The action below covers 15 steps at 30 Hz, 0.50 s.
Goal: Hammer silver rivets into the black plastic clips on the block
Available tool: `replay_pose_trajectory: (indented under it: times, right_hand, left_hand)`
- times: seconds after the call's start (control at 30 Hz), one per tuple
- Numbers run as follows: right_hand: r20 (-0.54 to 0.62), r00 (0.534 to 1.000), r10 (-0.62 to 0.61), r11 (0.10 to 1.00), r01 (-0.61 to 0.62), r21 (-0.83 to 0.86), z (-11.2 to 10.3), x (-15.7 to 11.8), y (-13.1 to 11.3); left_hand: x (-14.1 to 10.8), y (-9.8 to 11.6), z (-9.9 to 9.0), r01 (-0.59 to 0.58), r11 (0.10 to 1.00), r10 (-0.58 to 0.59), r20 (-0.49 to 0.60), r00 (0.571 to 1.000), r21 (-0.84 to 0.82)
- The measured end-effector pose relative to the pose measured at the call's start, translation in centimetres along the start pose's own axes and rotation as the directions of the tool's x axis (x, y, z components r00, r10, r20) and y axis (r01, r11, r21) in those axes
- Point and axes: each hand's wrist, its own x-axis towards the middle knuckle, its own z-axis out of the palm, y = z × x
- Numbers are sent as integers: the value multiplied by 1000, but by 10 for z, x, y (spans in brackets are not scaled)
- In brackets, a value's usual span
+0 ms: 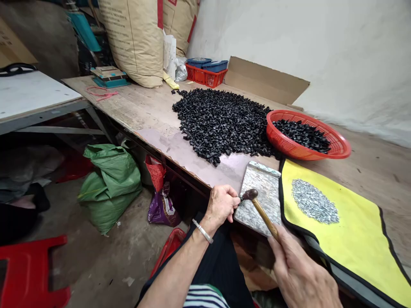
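Right hand (302, 273) wrapped round small hammer (263, 214); left hand (220, 204) fingers pressed together, any pinched item hidden, beside hammer head above scuffed metal plate (260, 196).

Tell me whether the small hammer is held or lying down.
Held: the right hand grips the wooden handle of the small hammer, and its dark head sits beside the left hand, not resting on the table.
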Motion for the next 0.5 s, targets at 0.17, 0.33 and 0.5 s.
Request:
replay_pose_trajectory:
  times: [0.17,0.33,0.5]
  right_hand:
    - [-128,967,219,969,-231,-91,-8,0,-5]
    - [-1,1000,29,993,-29,-115,4,-4,-3]
    - [-167,966,197,964,-222,-148,-1,-4,-8]
  left_hand:
    - [0,-1,-1,-5,1000,5,14,1000,-19]
    - [1,-1,0,21,999,-21,2,1000,-35]
    - [2,-2,0,12,997,-11,10,1000,-70]
